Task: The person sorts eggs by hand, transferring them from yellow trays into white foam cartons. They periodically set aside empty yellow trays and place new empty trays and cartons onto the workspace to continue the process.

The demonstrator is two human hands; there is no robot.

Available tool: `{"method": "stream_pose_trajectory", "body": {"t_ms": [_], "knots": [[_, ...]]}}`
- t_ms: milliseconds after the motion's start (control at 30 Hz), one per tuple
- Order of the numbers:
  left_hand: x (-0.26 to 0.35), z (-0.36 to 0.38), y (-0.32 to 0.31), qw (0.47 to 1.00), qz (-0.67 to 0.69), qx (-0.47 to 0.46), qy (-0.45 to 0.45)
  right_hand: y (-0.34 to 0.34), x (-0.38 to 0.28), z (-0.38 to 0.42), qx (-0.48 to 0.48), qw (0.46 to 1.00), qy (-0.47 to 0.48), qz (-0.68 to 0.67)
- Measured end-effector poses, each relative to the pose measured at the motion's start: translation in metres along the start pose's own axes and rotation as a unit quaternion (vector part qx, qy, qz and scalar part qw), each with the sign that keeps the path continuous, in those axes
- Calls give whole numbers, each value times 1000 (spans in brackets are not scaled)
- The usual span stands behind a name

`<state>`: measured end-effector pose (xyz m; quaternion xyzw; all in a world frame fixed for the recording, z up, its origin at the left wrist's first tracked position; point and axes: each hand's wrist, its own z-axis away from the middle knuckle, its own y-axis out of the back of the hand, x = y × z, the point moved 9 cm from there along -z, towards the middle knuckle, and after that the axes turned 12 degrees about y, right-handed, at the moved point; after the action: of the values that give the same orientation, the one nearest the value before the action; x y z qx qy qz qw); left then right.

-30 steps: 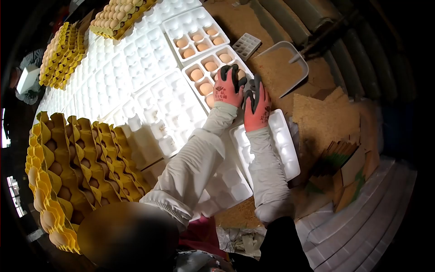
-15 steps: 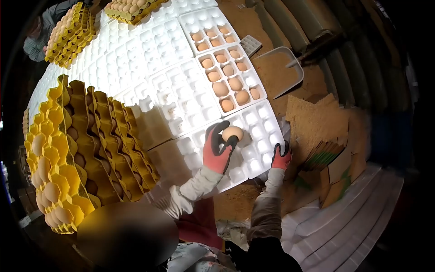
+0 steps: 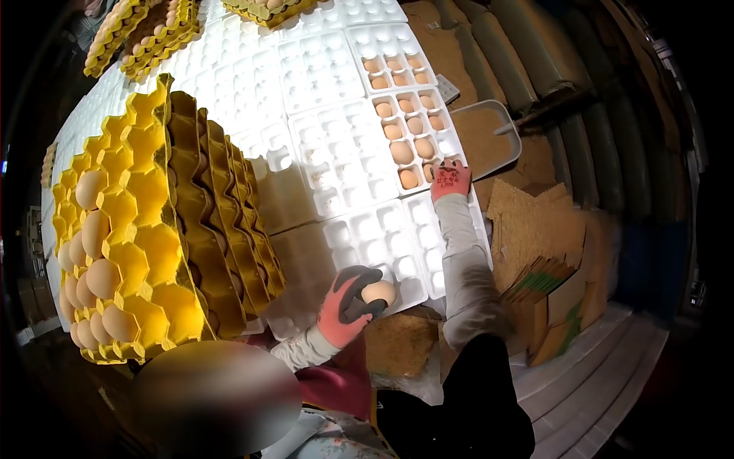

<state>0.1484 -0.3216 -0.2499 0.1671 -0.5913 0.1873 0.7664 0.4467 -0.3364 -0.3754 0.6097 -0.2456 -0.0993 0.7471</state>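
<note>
My left hand [image 3: 348,306], in a red and black glove, closes its fingers around a brown egg [image 3: 378,293] over the near edge of a white foam egg tray [image 3: 371,241]. In the same kind of glove, my right hand [image 3: 451,180] reaches down at the near right corner of another white tray [image 3: 454,145], whose cells hold several brown eggs. Its fingers curl downward over the corner cell, and what lies under them is hidden. An egg [image 3: 428,171] shows just left of that hand.
A tall stack of yellow egg trays [image 3: 145,218] with eggs stands at the left. More yellow stacks [image 3: 164,38] are at the back, where a person is partly seen. A clear scoop-like bin [image 3: 489,134] and cut cardboard [image 3: 535,229] lie to the right.
My right hand has gone from the near tray's right edge forward to the corner of the egg-filled tray. My left hand has drawn back toward me, still holding the egg. The view has shifted.
</note>
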Motion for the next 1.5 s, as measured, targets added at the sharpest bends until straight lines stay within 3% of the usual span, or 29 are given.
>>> {"method": "stream_pose_trajectory", "body": {"t_ms": [33,200,233,300,367,400,433,500,533,567,600,633,700,767,833,900,967,1000,1067,1100,1167,1200,1233,1267,1367,1400,1433,1467,1500], "knots": [[-1,4,3,1000,27,1,11,-11,16,-13,5,990,-59,-131],[5,20,7,999,-30,-34,-10,23,11,-43,71,990,17,-117],[11,29,9,998,-26,-58,-14,13,-1,-44,11,998,20,-52],[21,38,19,995,-19,-91,-34,17,0,-54,19,998,8,-59],[52,53,27,971,32,-170,-167,85,-16,-44,185,973,4,-136],[61,63,32,972,11,-180,-151,105,-44,-39,195,973,86,-94],[70,79,40,974,-13,-186,-131,72,-61,-44,80,986,123,-78],[124,102,48,938,-92,-206,-263,35,-63,-51,61,988,132,-52],[151,107,71,946,40,-218,-237,16,-64,-54,52,989,136,-40],[140,117,72,943,143,-299,-7,43,-68,-54,-9,991,130,-37],[184,138,105,933,35,-304,-190,76,-64,-60,82,978,131,-140],[213,163,147,977,-15,-62,-206,109,-54,-67,169,947,124,-242],[263,173,200,926,-319,33,-199,249,-85,-53,311,846,208,-381],[305,167,267,856,-388,208,-271,372,-149,-28,316,744,296,-509],[282,116,336,835,-461,227,-196,447,-228,-11,220,677,407,-572],[249,74,379,790,-540,271,-105,487,-302,0,236,742,504,-375],[228,54,396,755,-582,289,-91,473,-355,-11,185,834,504,-129],[234,57,392,756,-580,286,-97,474,-354,-14,185,838,498,-126],[259,80,362,680,-650,299,-158,469,-334,-27,103,775,462,-418],[261,85,348,663,-674,269,-186,465,-316,-35,106,703,444,-546],[237,75,328,709,-673,123,-171,471,-280,-36,29,494,353,-794],[224,69,324,687,-717,79,-90,472,-280,-30,2,457,333,-825],[213,61,331,759,-650,18,-37,473,-281,-26,-25,417,314,-853],[214,63,326,747,-658,20,-94,470,-285,-28,-49,547,348,-760],[207,67,319,719,-667,25,-192,470,-342,9,8,782,453,-427],[220,80,320,748,-627,49,-212,467,-348,15,33,820,461,-338],[226,85,334,847,-507,37,-158,462,-354,20,58,847,466,-247],[237,96,361,926,-331,94,-152,461,-348,16,58,813,483,-320],[237,110,393,968,-143,149,-141,450,-338,12,-41,786,403,-466]]}}
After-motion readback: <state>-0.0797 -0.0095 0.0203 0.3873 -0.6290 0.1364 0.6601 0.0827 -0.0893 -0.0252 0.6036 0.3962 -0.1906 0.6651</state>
